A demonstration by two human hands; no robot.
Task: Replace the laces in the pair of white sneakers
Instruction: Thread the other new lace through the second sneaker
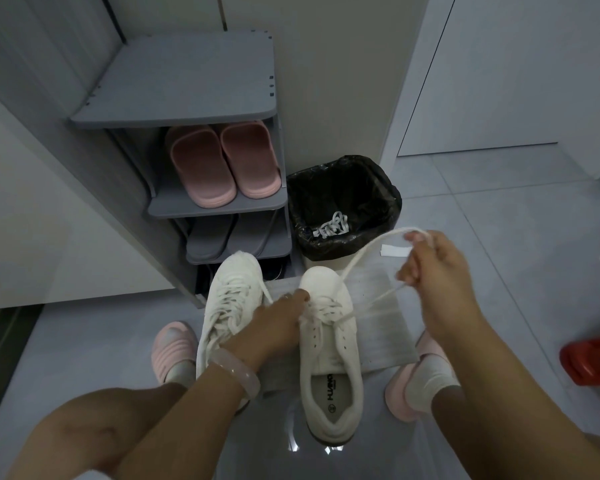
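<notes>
Two white sneakers stand on the floor between my feet. The left sneaker is fully laced. The right sneaker has lace through only its front eyelets. My left hand presses down on the right sneaker's eyelet area, fingers on the lacing. My right hand is raised to the right and pinches the white lace, which arcs from the shoe up over my fingers. An old white lace lies in the bin.
A grey shoe rack holds pink slippers and grey slippers. A black-lined bin stands beside it. A grey mat lies under the right sneaker. A red object sits at the right edge.
</notes>
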